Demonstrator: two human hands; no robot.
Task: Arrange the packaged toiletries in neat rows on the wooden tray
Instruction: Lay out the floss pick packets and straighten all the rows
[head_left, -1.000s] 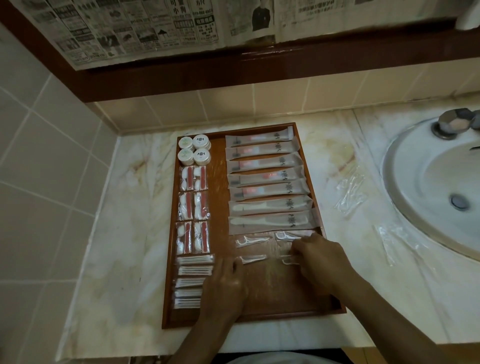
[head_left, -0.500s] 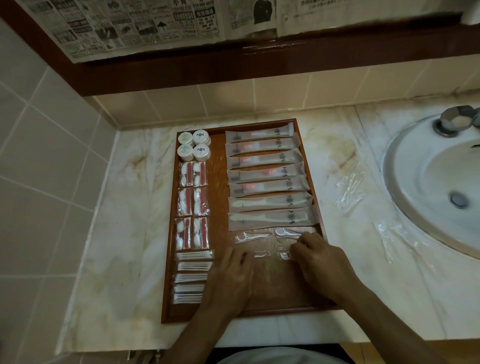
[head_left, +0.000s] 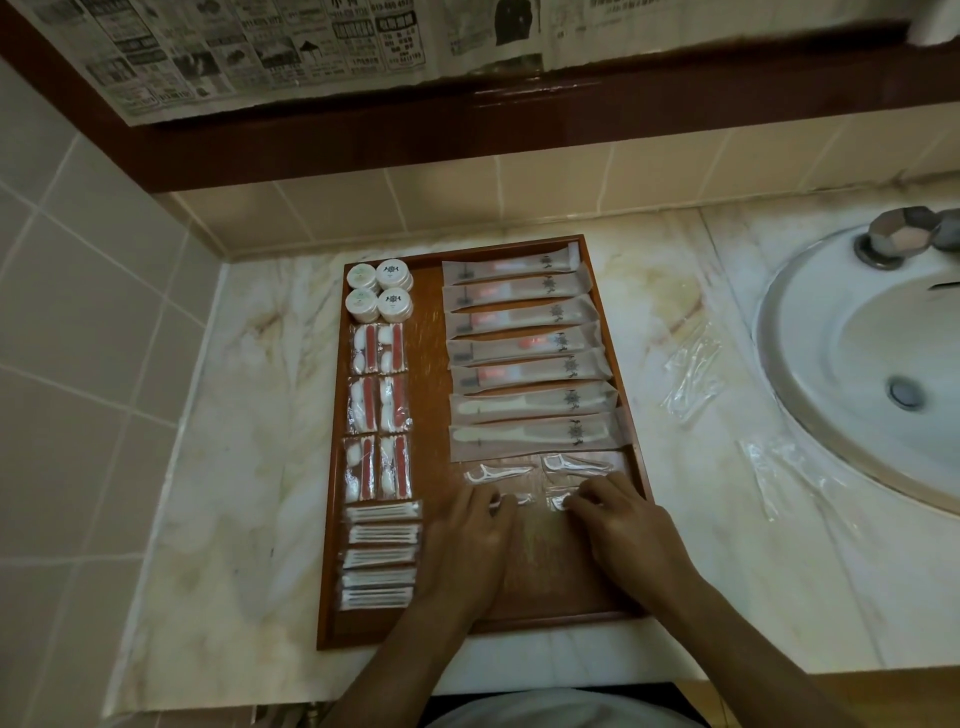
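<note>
The wooden tray (head_left: 427, 364) lies on the marble counter. Its left column holds round white jars (head_left: 379, 290), red-and-white packets (head_left: 376, 405) and cotton swab packets (head_left: 382, 556). Its right column holds long sachets (head_left: 524, 353) stacked in a row. Below them lie two clear floss pick packets (head_left: 498, 473), side by side. My left hand (head_left: 467, 540) rests on the tray with its fingertips on a third floss pick packet (head_left: 511, 500). My right hand (head_left: 623, 530) pinches a fourth floss pick packet (head_left: 560, 501) beside it.
Loose clear packets (head_left: 693, 379) lie on the counter right of the tray, with more clear packets (head_left: 779, 467) by the sink rim (head_left: 779, 332). A tap (head_left: 904, 239) stands at the back right. Tiled walls close the left and back sides.
Both hands have slid a little away from me on the tray, bringing the two lower floss pick packets closer under the upper pair and nearer each other.
</note>
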